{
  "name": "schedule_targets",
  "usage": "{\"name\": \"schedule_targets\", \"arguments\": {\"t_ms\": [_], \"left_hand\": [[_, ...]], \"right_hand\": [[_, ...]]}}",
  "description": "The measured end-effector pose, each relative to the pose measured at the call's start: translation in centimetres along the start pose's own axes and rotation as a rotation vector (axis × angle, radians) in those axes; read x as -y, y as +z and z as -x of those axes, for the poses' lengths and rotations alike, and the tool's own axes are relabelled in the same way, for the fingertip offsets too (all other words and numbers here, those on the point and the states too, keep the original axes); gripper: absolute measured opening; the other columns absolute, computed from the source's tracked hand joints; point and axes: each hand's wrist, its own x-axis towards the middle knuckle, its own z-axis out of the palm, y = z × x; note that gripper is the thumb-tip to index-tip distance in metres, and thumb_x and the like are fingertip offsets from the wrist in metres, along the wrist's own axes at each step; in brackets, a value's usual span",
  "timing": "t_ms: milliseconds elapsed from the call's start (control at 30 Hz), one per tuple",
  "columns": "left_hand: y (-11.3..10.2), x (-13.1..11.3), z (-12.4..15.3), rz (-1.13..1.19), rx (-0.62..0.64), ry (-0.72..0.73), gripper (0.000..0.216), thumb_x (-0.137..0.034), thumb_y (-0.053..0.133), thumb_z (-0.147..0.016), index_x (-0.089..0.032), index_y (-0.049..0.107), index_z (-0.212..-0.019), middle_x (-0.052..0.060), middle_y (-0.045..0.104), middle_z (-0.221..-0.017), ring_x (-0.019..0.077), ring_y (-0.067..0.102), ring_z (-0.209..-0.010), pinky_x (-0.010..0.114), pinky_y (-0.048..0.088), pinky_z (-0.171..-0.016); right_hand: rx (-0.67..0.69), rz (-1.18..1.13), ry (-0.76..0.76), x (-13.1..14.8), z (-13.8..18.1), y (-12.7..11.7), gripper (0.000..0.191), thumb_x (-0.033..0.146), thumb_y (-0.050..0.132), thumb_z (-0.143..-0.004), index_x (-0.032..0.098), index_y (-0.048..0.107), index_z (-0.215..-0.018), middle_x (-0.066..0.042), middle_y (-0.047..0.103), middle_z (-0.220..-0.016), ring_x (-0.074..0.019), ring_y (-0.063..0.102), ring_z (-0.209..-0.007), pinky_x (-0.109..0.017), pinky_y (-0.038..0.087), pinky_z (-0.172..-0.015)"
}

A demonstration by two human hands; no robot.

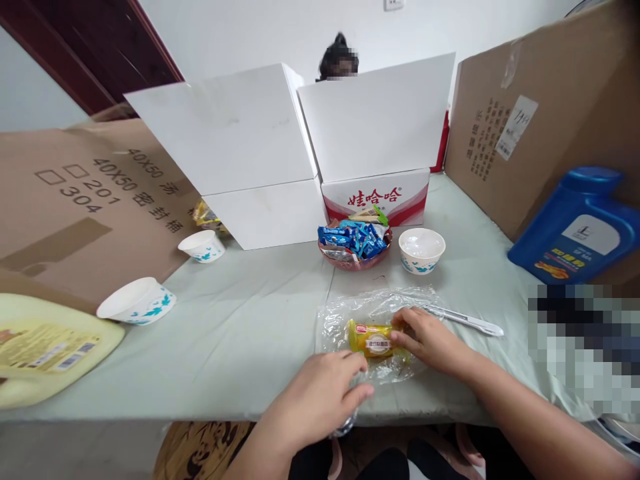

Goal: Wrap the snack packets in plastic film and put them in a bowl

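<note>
A yellow wrapped snack packet [373,341] lies on a crumpled clear plastic bag [336,321] near the table's front edge. The thumb and fingers of my right hand [431,341] are closed on the packet's right end. To the left of it, my left hand [323,395] is curled, palm down, around something shiny and clear [345,425]. Most of that object is hidden under the hand, so its kind cannot be made out. A white utility knife [467,321] rests beyond my right hand, partly over the bag.
A red bowl [356,263] of blue-wrapped snacks and a paper bowl [421,251] stand ahead. Two more paper bowls [202,247] [137,301] are left. White box panels [260,147], cartons [500,133], a blue jug [575,227] and a yellow jug [55,347] surround the table. A person sits behind.
</note>
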Motion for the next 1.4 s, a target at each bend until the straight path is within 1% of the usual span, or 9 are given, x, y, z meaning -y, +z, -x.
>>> {"name": "schedule_targets", "arguments": {"t_ms": [167, 333, 433, 567, 733, 900, 1067, 1233, 1400], "left_hand": [[1.3, 1.3, -3.0, -0.157, -0.021, -0.219, 0.019, -0.034, 0.061, -0.084, -0.020, 0.062, -0.097, 0.008, 0.072, -0.093, 0.0287, 0.068, -0.089, 0.035, 0.048, -0.073], [1.3, 1.8, -3.6, -0.090, 0.014, -0.240, 0.062, -0.043, 0.079, -0.064, -0.020, 0.057, -0.117, 0.010, 0.072, -0.100, 0.0322, 0.068, -0.092, 0.036, 0.051, -0.074], [1.1, 2.0, -3.6, -0.063, 0.013, -0.209, 0.072, -0.044, 0.082, -0.060, -0.021, 0.055, -0.123, 0.010, 0.072, -0.101, 0.0334, 0.068, -0.093, 0.037, 0.052, -0.075], [1.1, 2.1, -3.7, -0.036, 0.003, -0.181, 0.071, -0.043, 0.082, -0.060, -0.023, 0.055, -0.123, 0.010, 0.071, -0.105, 0.0337, 0.067, -0.097, 0.037, 0.052, -0.079], [1.5, 2.6, -3.9, -0.001, 0.002, -0.152, 0.075, -0.044, 0.083, -0.060, -0.022, 0.054, -0.125, 0.012, 0.070, -0.110, 0.0344, 0.066, -0.101, 0.038, 0.051, -0.082], [1.7, 2.8, -3.8, -0.003, -0.014, -0.131, 0.074, -0.045, 0.082, -0.062, -0.022, 0.054, -0.126, 0.011, 0.070, -0.109, 0.0334, 0.066, -0.099, 0.036, 0.050, -0.080], [0.9, 3.2, -3.1, 0.020, -0.104, -0.074, 0.049, -0.038, 0.073, -0.074, -0.023, 0.060, -0.119, 0.007, 0.071, -0.097, 0.0284, 0.067, -0.091, 0.034, 0.049, -0.077], [0.4, 3.9, -3.4, 0.114, -0.359, -0.019, 0.017, -0.020, 0.050, -0.089, -0.024, 0.066, -0.094, 0.001, 0.068, -0.092, 0.0177, 0.063, -0.082, 0.029, 0.048, -0.075], [1.7, 4.8, -5.2, 0.010, -0.467, 0.096, 0.027, -0.020, 0.060, -0.085, -0.022, 0.063, -0.112, 0.006, 0.060, -0.122, 0.0232, 0.052, -0.117, 0.036, 0.042, -0.100]], "right_hand": [[-0.023, -0.093, 0.018, -0.5, -0.2, 0.3, 0.012, 0.025, 0.051, -0.088, 0.021, 0.061, -0.081, -0.004, 0.067, -0.081, -0.0190, 0.061, -0.078, -0.030, 0.045, -0.071], [-0.389, -0.396, 0.083, -1.2, -1.3, -2.0, 0.031, 0.048, 0.046, -0.089, 0.020, 0.057, -0.082, -0.002, 0.065, -0.070, -0.0165, 0.059, -0.060, -0.029, 0.046, -0.056], [-0.649, -0.392, 0.092, -1.0, -4.8, -5.8, 0.035, 0.055, 0.051, -0.086, 0.020, 0.055, -0.080, -0.001, 0.062, -0.065, -0.0164, 0.058, -0.057, -0.028, 0.046, -0.053], [-0.864, -0.001, -0.046, 0.2, -12.5, -10.6, 0.022, 0.039, 0.047, -0.091, 0.020, 0.059, -0.090, -0.006, 0.069, -0.087, -0.0210, 0.063, -0.078, -0.032, 0.049, -0.069], [-0.528, 0.467, -0.102, 1.1, -20.1, -10.2, 0.016, 0.023, 0.047, -0.089, 0.018, 0.062, -0.095, -0.013, 0.068, -0.102, -0.0268, 0.060, -0.097, -0.035, 0.044, -0.080], [-0.439, 0.475, -0.184, 1.6, -20.6, -8.2, 0.027, 0.022, 0.053, -0.085, 0.016, 0.059, -0.111, -0.013, 0.064, -0.112, -0.0271, 0.055, -0.104, -0.036, 0.043, -0.086], [-0.460, 0.416, -0.300, 2.4, -15.0, -7.0, 0.024, 0.027, 0.047, -0.090, 0.017, 0.062, -0.108, -0.013, 0.061, -0.110, -0.0286, 0.051, -0.107, -0.042, 0.041, -0.093], [-0.065, 0.469, -0.311, 2.1, -6.3, -1.1, 0.024, 0.027, 0.046, -0.093, 0.015, 0.066, -0.098, -0.012, 0.063, -0.092, -0.0250, 0.055, -0.088, -0.038, 0.045, -0.079], [0.051, 0.451, -0.315, 2.6, -1.1, 3.6, 0.042, 0.040, 0.054, -0.091, 0.016, 0.057, -0.125, -0.015, 0.056, -0.127, -0.0315, 0.047, -0.117, -0.047, 0.037, -0.100]]}}
